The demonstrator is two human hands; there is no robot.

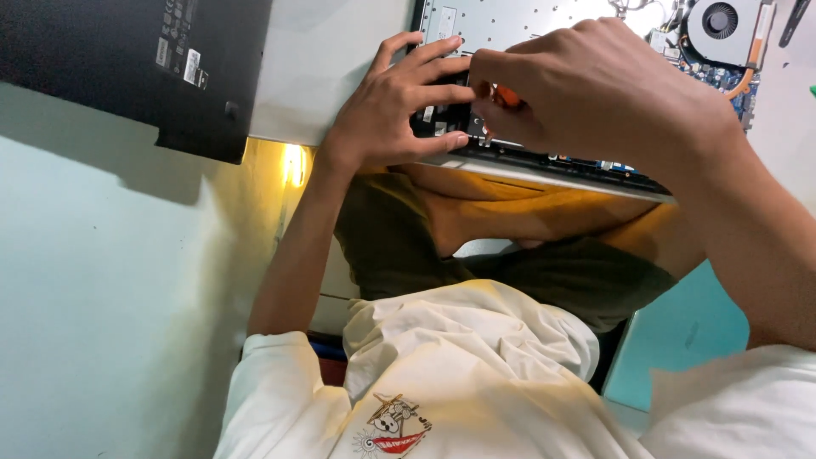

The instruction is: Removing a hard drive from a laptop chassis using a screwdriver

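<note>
Screwdriver [507,98]: small tool with orange handle, pinched in fingertips of right hand [595,93], tip pointing down into opened laptop [544,25] just under that hand; mostly hidden by fingers.
Right hand: closed around screwdriver, knuckles toward camera, wrist arched over laptop's near edge, likely to keep tool upright.
Left hand [395,106]: just beside right hand, fingertips touching it; fingers spread and pressed flat on dark part of laptop interior, thumb hooked at near edge, seemingly bracing the spot under the tool; grips nothing, lies open.
Opened laptop: bottom cover off, grey metal plate and circuit board exposed; round cooling fan [721,24] beyond and to right of right hand.
Black cover panel [127,68]: well away to left of left hand, lying flat with labelled side up, set apart from laptop.
Tabletop [331,59]: pale, carrying laptop and panel.
Room: pale green wall or floor surface [102,297] left of left arm; warm yellow light under tabletop edge.
Clothing: white printed shirt [442,374], dark trousers, below both forearms.
</note>
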